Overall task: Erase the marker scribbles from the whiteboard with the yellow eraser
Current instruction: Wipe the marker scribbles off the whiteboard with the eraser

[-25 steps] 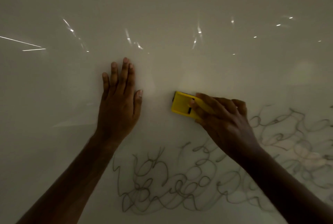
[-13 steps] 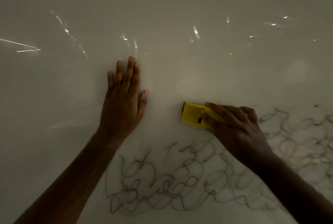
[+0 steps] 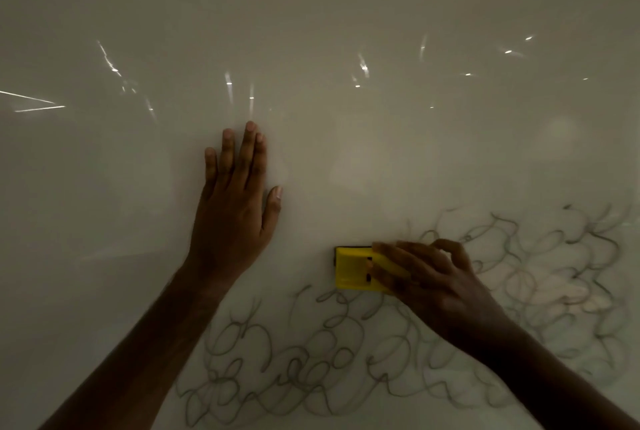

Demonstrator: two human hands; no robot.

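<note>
Dim lighting here, and the whole view is basically one glossy whiteboard (image 3: pixel 346 14) with little glints of reflected light scattered across the upper part. Two hands in view, one eraser, one big tangle of marker scribbles (image 3: pixel 311 360) running along the bottom and up the right side.

The left hand (image 3: pixel 235 208) is spread flat, palm against the board, fingers pointing up, not holding anything, sitting on clean board to the left of the eraser and apart from it. The right hand (image 3: pixel 429 280) is wrapped over the right end of the yellow eraser (image 3: pixel 353 268), pressing it onto the board right at the top edge of the scribbles, with loops just below and just to the right of it.

Compared to half a second ago, the eraser has come down lower and squared up so it's sitting level instead of tilted. It's now well below the left hand's thumb, closer to the loops. The left hand looks like it hasn't budged.
</note>
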